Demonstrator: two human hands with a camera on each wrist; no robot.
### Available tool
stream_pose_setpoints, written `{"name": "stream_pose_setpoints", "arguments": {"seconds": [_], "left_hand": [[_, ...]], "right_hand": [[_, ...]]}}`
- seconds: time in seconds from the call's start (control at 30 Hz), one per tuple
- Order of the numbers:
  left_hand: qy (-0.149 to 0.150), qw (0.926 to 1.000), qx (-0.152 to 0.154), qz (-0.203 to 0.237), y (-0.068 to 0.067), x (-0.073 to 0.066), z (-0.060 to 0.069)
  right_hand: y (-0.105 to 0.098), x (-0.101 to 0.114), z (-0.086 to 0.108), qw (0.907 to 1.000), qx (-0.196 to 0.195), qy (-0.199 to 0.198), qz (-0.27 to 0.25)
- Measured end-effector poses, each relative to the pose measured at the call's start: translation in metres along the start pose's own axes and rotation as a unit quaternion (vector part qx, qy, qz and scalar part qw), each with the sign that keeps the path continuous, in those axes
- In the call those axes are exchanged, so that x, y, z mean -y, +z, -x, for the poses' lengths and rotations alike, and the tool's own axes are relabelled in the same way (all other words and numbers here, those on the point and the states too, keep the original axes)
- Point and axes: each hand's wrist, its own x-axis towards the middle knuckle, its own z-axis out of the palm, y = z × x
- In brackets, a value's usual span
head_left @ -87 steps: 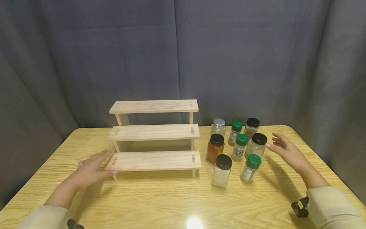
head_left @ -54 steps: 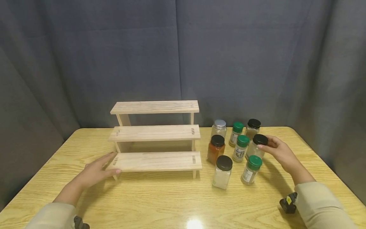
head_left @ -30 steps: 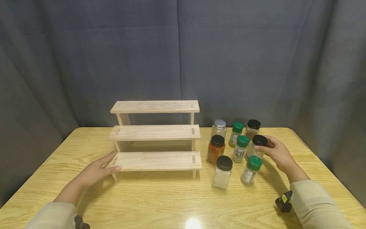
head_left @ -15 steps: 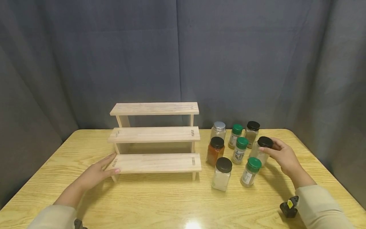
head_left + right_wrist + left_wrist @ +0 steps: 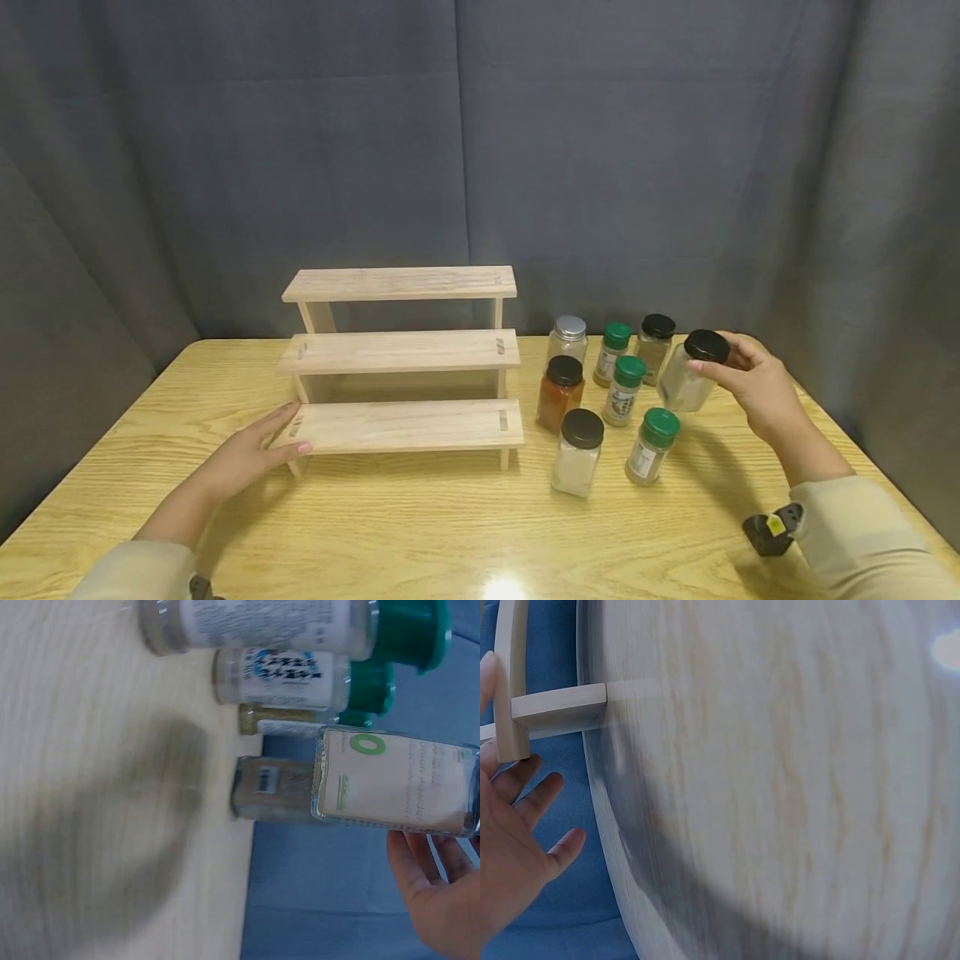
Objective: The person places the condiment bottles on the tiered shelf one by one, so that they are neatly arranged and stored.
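My left hand [image 5: 243, 454] touches the left end of the lowest shelf of a three-tier wooden rack [image 5: 408, 425], thumb at its front edge. In the left wrist view the fingers of that hand [image 5: 514, 840] spread beside the shelf board [image 5: 511, 682]. My right hand [image 5: 765, 396] grips a square clear jar with a black lid [image 5: 686, 385], thumb on the near side near the lid, the jar slightly tilted. The right wrist view shows this labelled jar [image 5: 397, 781] off the table, with my right hand [image 5: 442, 900] at its lid end.
Left of the held jar stand a black-lidded jar [image 5: 651, 354], several green-lidded shakers [image 5: 621, 402], a silver-lidded jar [image 5: 567, 343], a red-orange jar [image 5: 559, 400] and a pale jar [image 5: 576, 467]. A grey curtain [image 5: 360, 167] hangs behind the table [image 5: 390, 533].
My right hand closed on the black-lidded jar, then drew it right and lifted it away from the other jars. My left hand moved slightly inward onto the shelf end and stays there.
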Motion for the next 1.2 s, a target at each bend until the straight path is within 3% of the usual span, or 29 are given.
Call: {"name": "stream_pose_setpoints", "arguments": {"seconds": [0.67,0.9,1.2], "left_hand": [[0.013,0.9998,-0.013,-0.007,0.0,0.003,-0.002],[0.011,0.9999,-0.012,-0.005,0.001,0.005,-0.003],[0.009,0.9999,-0.009,0.009,0.0,0.002,-0.001]], "right_hand": [[0.023,0.061,-0.012,0.9977,0.019,-0.045,-0.047],[0.038,0.073,-0.018,0.994,0.044,-0.058,-0.081],[0.063,0.088,-0.025,0.9963,0.055,-0.039,-0.053]]}}
